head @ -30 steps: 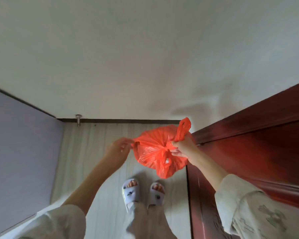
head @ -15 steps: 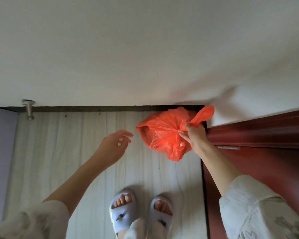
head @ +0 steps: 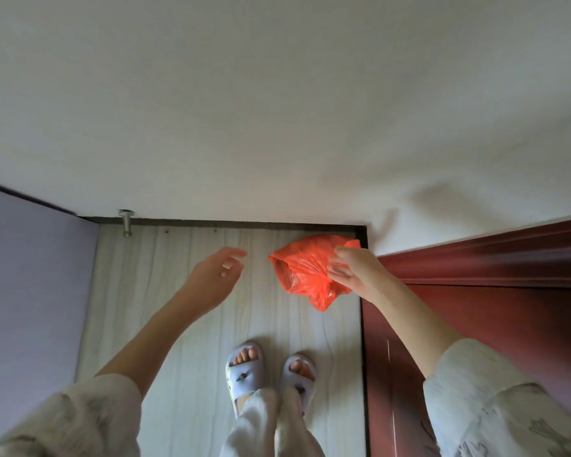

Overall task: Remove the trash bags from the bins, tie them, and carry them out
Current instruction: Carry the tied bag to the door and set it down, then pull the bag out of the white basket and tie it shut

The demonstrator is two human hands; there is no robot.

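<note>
A small orange-red trash bag (head: 302,270), its neck gathered, hangs in the air above the pale wood floor near the corner of the white wall and the dark red door. My right hand (head: 356,272) pinches the bag's gathered neck from the right, with some fingers spread. To the left of the bag, my left hand (head: 216,275) is open, its fingers apart and a short gap away from the plastic. No bin is in view.
A dark red wooden door (head: 475,311) and its frame stand at the right. A purple panel (head: 30,291) runs along the left. A metal door stop (head: 126,222) sticks out at the base of the white wall. My slippered feet (head: 267,371) stand on the floor below.
My left hand has let go of the bag and drawn back to the left. My right hand has carried the bag right, toward the corner by the door.
</note>
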